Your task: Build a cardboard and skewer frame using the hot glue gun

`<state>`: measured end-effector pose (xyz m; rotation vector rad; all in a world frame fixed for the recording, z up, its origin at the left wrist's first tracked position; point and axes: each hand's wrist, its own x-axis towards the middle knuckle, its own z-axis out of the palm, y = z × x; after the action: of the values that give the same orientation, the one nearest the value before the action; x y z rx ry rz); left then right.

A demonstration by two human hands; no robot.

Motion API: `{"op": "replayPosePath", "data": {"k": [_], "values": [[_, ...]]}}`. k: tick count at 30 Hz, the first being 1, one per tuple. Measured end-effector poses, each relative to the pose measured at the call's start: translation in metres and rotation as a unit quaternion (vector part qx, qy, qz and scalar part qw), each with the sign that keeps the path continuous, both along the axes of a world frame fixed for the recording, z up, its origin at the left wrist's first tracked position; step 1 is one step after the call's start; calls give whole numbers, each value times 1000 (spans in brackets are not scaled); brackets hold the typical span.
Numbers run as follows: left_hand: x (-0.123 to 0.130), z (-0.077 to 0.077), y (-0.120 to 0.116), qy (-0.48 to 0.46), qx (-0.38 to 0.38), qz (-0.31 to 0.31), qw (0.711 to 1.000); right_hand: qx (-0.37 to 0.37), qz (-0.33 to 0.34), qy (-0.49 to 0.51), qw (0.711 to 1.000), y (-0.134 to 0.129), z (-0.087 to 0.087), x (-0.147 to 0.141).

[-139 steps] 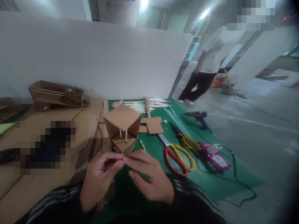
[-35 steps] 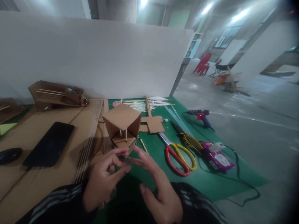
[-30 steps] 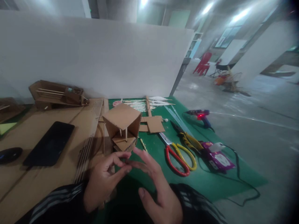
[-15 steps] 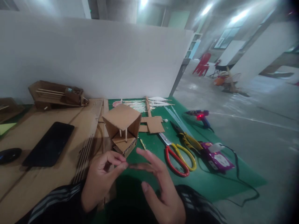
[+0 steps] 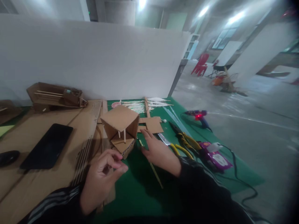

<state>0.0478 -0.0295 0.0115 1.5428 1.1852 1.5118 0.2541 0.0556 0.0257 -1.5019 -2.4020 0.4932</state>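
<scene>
My left hand point(image 5: 100, 179) is in front of the cardboard box point(image 5: 121, 118). Its fingers are curled, with a small gap between thumb and index fingertip, and I see nothing held there. The box has an open front, and two thin white sticks stand upright inside it. My right hand point(image 5: 157, 152) stretches forward over the green mat, right of the box, fingers apart. Beneath it lies a thin yellowish stick point(image 5: 156, 175), its middle hidden by the hand. Yellow-handled scissors point(image 5: 181, 151) are partly covered by my right hand and sleeve.
Pliers point(image 5: 187, 138), a purple power strip point(image 5: 217, 157) and a lit glue gun point(image 5: 198, 116) lie at the right. Flat cardboard pieces point(image 5: 154, 124) are behind my right hand. A black phone point(image 5: 48, 146) and a cardboard model point(image 5: 56, 96) occupy the left side.
My right hand has moved forward and away from my left hand, over the stick and part of the scissors. My left thumb and index finger have parted slightly.
</scene>
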Motion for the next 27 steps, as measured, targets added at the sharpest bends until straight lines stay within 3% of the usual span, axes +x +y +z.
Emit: {"op": "replayPosePath", "data": {"k": [6, 14, 19, 24, 27], "values": [[1, 0, -3, -13, -12, -38, 999, 2, 33, 12, 999, 13, -3, -5], [-1, -6, -5, -26, -46, -56, 997, 20, 46, 45, 998, -10, 7, 7], [0, -6, -7, -18, -52, -80, 995, 20, 58, 117, 991, -31, 15, 9], [0, -9, -9, -17, -58, -111, 992, 20, 48, 158, 986, -41, 10, 6], [-1, -9, -10, -11, -73, -126, 989, 26, 88, 144, 985, -39, 4, 2]]}}
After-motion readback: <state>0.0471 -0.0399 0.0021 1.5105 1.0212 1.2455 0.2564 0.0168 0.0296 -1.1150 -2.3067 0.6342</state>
